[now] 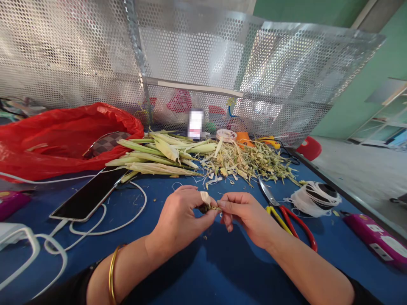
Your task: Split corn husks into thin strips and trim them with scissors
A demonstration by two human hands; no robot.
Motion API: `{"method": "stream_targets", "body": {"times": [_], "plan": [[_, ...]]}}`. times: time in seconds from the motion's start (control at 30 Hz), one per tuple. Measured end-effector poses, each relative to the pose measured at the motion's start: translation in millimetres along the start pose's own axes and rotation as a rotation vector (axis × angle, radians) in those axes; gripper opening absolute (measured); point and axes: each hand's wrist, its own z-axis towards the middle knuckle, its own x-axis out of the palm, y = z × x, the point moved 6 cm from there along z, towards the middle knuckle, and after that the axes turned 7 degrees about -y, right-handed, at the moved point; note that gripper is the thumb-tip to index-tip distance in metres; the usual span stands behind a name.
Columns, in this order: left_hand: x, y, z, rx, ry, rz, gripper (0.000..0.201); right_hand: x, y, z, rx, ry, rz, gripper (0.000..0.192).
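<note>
My left hand (176, 218), with pale tape round one finger and a gold bangle on the wrist, is closed on a small greenish-yellow strip of plant fibre (212, 207). The fingers hide most of the strip, and its exact make cannot be told. At the strip's right end, the thumb and fingertips of my right hand (251, 216) are pinched together on it. Both hands are just above the blue table (229, 271). Beyond them lie long pale-green corn husks (152, 156) and a heap of short, dry, twisted husk pieces (251, 161).
Scissors with red and yellow handles (284, 214) lie beside my right forearm, near a spool of white string (314, 199) and a purple power strip (375, 237). Leftward are a phone (90, 195), white cables (140, 207) and a red plastic bag (63, 140). Perforated metal panels (197, 51) stand behind.
</note>
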Motion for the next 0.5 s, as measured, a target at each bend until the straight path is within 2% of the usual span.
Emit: {"method": "stream_targets", "body": {"times": [0.1,0.17,0.23,0.33,0.4,0.5], "plan": [[-6.3,5.0,2.0,-0.126,0.015,-0.027,0.009,2.2,0.6,0.5,0.018,0.031,0.021,0.028],[-18.5,12.5,5.5,-0.250,-0.030,-0.122,0.008,-2.8,5.4,3.0,-0.031,-0.013,-0.008,0.030],[-37.4,23.9,9.5,-0.387,-0.146,-0.274,0.009,-13.4,12.7,6.6,-0.142,-0.125,-0.104,0.030],[-65.3,45.9,10.7,-0.615,-0.381,-0.585,0.013,-25.0,18.8,10.8,-0.312,-0.263,-0.358,0.022],[-75.3,57.4,8.5,-0.733,-0.467,-0.706,0.015,-24.5,19.0,12.5,-0.410,-0.303,-0.546,0.017],[-81.2,67.0,5.1,-0.789,-0.545,-0.803,0.015,-9.1,20.8,14.7,-0.574,-0.279,-0.755,0.011]]}}
